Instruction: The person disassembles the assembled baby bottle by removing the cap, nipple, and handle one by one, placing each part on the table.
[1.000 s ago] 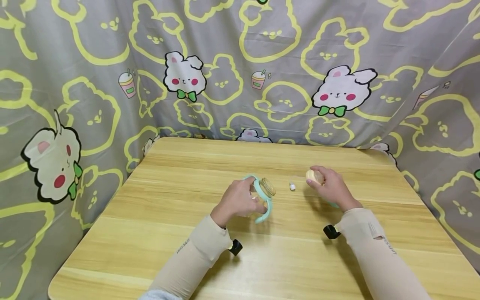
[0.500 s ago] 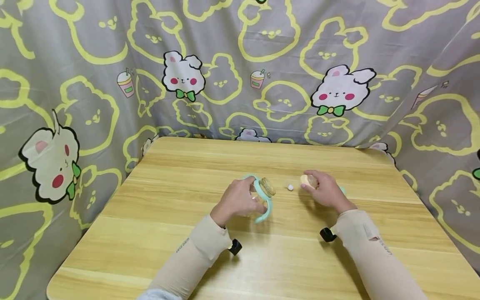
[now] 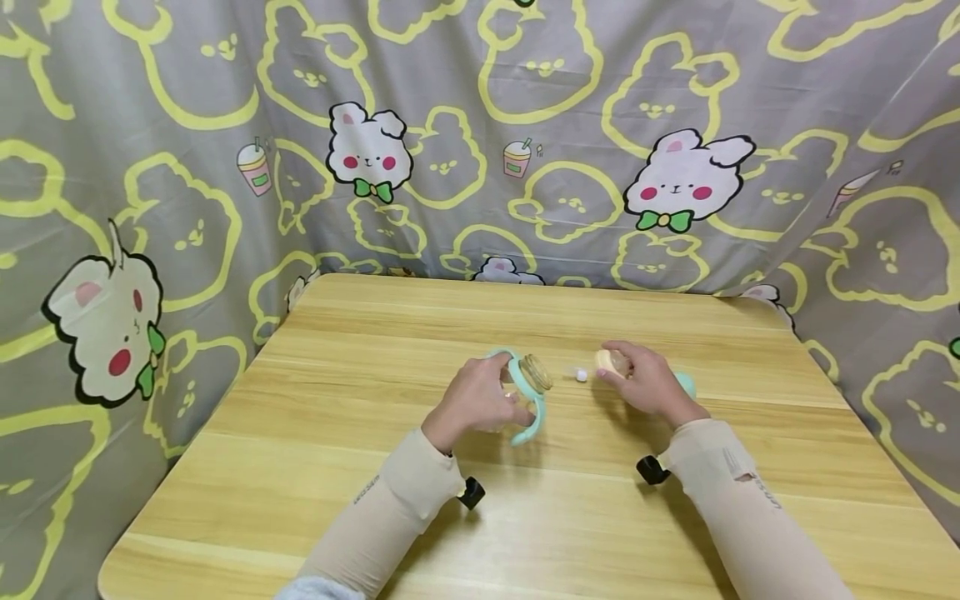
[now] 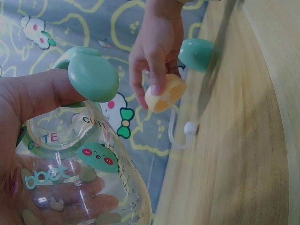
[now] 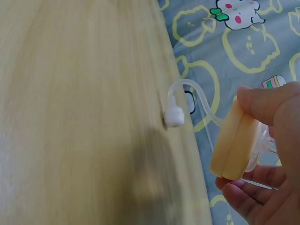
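Note:
My left hand grips a clear baby bottle with mint-green handles. The bottle tilts to the right and its threaded mouth is uncovered. In the left wrist view, printed letters and a green cartoon figure mark its wall, and a rounded handle lies by the fingers. To the right, my right hand pinches a pale yellow collar between thumb and fingers. A clear straw bends out of the collar and ends in a small white weight. Collar and bottle are apart. Fingers partly hide the clear spout part.
A mint-green cap stands on the wooden table behind the right hand, partly covered by it in the head view. A patterned curtain hangs around the table's back and sides.
My right hand has moved left with the collar and straw, closer to the bottle, uncovering more of the green cap. My left hand and the bottle stay almost still.

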`<state>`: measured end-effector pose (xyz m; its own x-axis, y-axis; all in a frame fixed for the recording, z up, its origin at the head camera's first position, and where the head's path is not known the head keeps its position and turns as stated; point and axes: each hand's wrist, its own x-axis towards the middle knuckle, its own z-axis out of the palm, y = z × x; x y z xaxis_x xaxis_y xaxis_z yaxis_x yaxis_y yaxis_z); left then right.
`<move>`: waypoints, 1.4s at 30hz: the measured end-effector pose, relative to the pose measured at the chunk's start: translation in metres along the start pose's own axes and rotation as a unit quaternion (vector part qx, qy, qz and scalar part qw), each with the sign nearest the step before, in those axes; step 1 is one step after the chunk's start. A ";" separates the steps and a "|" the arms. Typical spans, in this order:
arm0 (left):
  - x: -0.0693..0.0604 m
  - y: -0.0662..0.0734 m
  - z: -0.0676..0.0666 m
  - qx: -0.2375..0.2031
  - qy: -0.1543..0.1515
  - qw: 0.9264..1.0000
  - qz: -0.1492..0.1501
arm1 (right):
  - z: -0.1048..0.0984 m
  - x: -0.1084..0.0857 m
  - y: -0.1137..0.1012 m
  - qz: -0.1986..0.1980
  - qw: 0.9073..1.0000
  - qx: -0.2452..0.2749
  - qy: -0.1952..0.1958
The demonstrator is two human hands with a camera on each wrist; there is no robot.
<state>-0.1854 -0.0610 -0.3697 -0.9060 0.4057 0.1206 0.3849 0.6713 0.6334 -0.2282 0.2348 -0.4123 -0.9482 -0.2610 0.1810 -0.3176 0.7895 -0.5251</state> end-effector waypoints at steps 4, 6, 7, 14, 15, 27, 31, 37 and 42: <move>-0.001 -0.001 0.000 0.000 0.001 1.000 -0.006 | -0.001 0.001 -0.005 -0.001 1.000 0.019 0.006; -0.002 -0.001 0.001 -0.003 0.000 1.000 -0.007 | -0.002 0.001 -0.009 -0.006 0.999 0.030 0.011; -0.002 -0.002 0.001 -0.004 0.000 1.000 -0.007 | -0.003 0.002 -0.011 -0.009 0.999 0.034 0.014; -0.001 0.000 0.001 -0.005 0.001 1.000 -0.006 | -0.007 0.004 -0.023 -0.029 0.998 0.055 0.031; -0.001 0.000 0.001 -0.002 0.002 1.000 -0.005 | -0.007 0.004 -0.025 -0.031 0.997 0.057 0.034; 0.001 0.000 0.003 -0.002 0.006 1.000 -0.001 | -0.015 0.005 -0.043 -0.062 0.991 0.097 0.073; 0.001 0.000 0.002 -0.004 0.007 1.000 0.000 | -0.015 0.003 -0.036 -0.049 0.993 0.090 0.061; 0.000 -0.001 0.002 -0.003 0.005 1.000 0.001 | -0.012 -0.001 -0.024 -0.038 0.996 0.064 0.046; 0.000 -0.001 0.003 0.001 0.005 1.000 0.002 | -0.012 -0.003 -0.018 -0.039 0.997 0.045 0.048</move>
<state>-0.1855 -0.0596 -0.3719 -0.9062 0.4024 0.1302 0.3888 0.6715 0.6308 -0.2197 0.2283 -0.3937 -0.9170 -0.2624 0.3003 -0.3938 0.7146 -0.5782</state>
